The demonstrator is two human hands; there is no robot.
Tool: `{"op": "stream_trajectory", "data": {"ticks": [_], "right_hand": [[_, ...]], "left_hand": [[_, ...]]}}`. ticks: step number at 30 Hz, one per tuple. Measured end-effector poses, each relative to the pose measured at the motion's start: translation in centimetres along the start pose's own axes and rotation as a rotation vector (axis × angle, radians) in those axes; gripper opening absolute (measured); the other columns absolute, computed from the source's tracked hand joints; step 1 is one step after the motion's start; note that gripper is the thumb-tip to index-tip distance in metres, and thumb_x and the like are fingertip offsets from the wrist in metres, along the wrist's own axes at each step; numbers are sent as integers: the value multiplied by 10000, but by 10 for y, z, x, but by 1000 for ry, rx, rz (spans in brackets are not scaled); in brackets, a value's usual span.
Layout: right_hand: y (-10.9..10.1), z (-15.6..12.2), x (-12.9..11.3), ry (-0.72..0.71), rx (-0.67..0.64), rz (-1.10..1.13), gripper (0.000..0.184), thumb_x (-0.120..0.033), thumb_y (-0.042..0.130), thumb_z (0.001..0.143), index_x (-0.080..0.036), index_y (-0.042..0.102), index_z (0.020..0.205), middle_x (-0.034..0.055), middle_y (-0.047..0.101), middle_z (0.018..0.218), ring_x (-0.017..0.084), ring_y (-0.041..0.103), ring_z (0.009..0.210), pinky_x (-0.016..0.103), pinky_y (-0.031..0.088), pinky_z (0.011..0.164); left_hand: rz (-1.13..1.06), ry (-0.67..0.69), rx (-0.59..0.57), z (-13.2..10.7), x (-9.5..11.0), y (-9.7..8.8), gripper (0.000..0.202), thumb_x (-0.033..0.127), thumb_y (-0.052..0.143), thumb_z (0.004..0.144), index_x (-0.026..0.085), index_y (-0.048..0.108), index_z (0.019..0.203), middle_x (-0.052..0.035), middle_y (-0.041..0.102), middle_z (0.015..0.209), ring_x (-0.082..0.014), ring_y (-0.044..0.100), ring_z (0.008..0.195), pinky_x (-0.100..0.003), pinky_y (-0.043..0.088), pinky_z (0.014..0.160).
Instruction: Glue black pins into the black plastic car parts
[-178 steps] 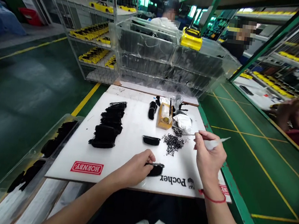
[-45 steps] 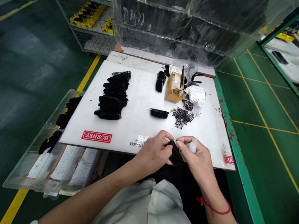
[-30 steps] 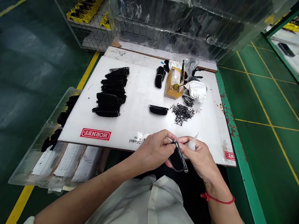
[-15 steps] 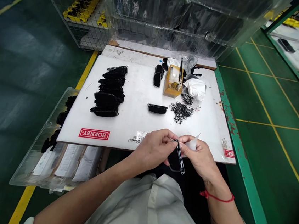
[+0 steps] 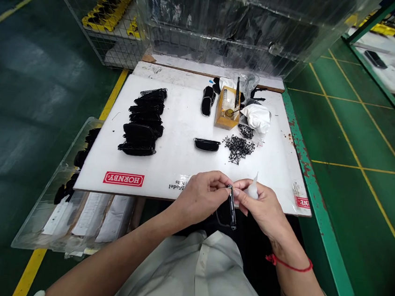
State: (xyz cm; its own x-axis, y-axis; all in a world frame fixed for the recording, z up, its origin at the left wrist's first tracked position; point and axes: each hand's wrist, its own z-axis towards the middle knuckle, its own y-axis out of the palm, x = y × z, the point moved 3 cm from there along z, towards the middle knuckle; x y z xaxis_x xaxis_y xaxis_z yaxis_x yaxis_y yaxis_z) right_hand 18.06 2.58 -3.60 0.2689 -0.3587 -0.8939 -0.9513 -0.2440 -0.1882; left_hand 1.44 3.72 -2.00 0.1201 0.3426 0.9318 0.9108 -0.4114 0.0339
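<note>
My left hand (image 5: pixel 204 197) is closed on the upper end of a thin black plastic frame part (image 5: pixel 228 213), which hangs tilted below my fingers in front of the table edge. My right hand (image 5: pixel 264 207) wraps around a small white bottle with a pointed nozzle (image 5: pixel 253 188), its tip upward. Thumb and forefinger of that hand meet at the upper end of the frame part; whether they pinch a tiny piece there is hidden. A similar black part (image 5: pixel 206 144) lies on the table beyond my hands, beside a heap of small black pieces (image 5: pixel 239 149).
Stacked black parts (image 5: pixel 139 133) lie on the left of the white table (image 5: pixel 179 118). A wooden block (image 5: pixel 226 119) holding small containers and a white cloth (image 5: pixel 257 116) stand at the back right. Clear plastic trays (image 5: pixel 35 215) sit low at the left.
The frame part has shifted slightly left with its lower end. In my right hand the white bottle has turned more upright, and its fingers have drawn slightly away from the part.
</note>
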Motion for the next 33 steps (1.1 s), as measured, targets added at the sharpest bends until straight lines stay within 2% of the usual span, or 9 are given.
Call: {"op": "stream_trajectory", "data": {"ticks": [5,10,15,18,21,23,27,29,33], "right_hand": [[0,-2,-2,29,7,-43,303,-462,638,803,-178,604,905,-29,541,625,68,416,470,201,317,434],[0,-3,-10,43,81,-2,343,-455,652,783,-204,509,969,-43,549,690,61,417,435,200,334,395],[-6,-9,-16,-68,133,48,293,-464,590,835,-207,512,951,23,618,892,112,564,617,239,482,525],[-14,-15,-18,-104,170,-23,335,-454,583,847,-214,556,1080,23,649,847,124,588,604,278,522,608],[-20,-24,-21,-118,279,-166,419,-453,608,829,-223,556,1175,-20,617,646,121,546,485,263,497,525],[-23,-29,-24,-144,405,-273,425,-461,649,792,-230,559,1137,-48,564,570,115,505,433,240,442,440],[-22,-36,-31,-289,637,-518,359,-467,726,705,-224,573,920,-20,600,681,131,557,544,234,437,478],[-18,-37,-34,-367,687,-620,305,-466,700,734,-215,602,877,2,626,739,131,558,572,233,433,491],[-11,-39,-36,-482,727,-682,230,-418,617,826,-193,634,869,16,632,724,105,494,485,232,377,433]], "left_hand": [[-12,-16,30,2,-1,-2,128,236,539,784,197,647,840,31,592,662,-53,486,559,-147,380,500],[-45,-56,75,7,-7,-3,126,233,553,766,185,647,834,21,566,648,-62,481,544,-145,376,461],[-145,-167,32,18,-17,-1,159,261,566,771,176,615,896,9,597,713,-67,512,462,-190,448,428],[-221,-153,5,25,-21,0,171,250,565,789,164,602,932,-13,628,763,-88,589,525,-211,502,502],[-302,-164,-16,30,-26,1,183,206,552,800,148,587,970,-40,654,831,-105,633,614,-222,524,570],[-337,-170,-26,31,-30,2,218,180,547,803,149,579,1016,-50,664,879,-103,642,633,-233,532,613],[-340,-142,-40,33,-35,3,242,160,543,805,161,592,1043,-53,661,929,-96,649,625,-241,529,650],[-328,-142,-37,33,-35,3,231,155,538,807,161,594,1032,-46,659,915,-92,649,602,-244,523,654],[-277,-152,-22,30,-32,1,225,186,542,816,181,578,1037,-20,657,884,-111,672,614,-263,507,699]]}}
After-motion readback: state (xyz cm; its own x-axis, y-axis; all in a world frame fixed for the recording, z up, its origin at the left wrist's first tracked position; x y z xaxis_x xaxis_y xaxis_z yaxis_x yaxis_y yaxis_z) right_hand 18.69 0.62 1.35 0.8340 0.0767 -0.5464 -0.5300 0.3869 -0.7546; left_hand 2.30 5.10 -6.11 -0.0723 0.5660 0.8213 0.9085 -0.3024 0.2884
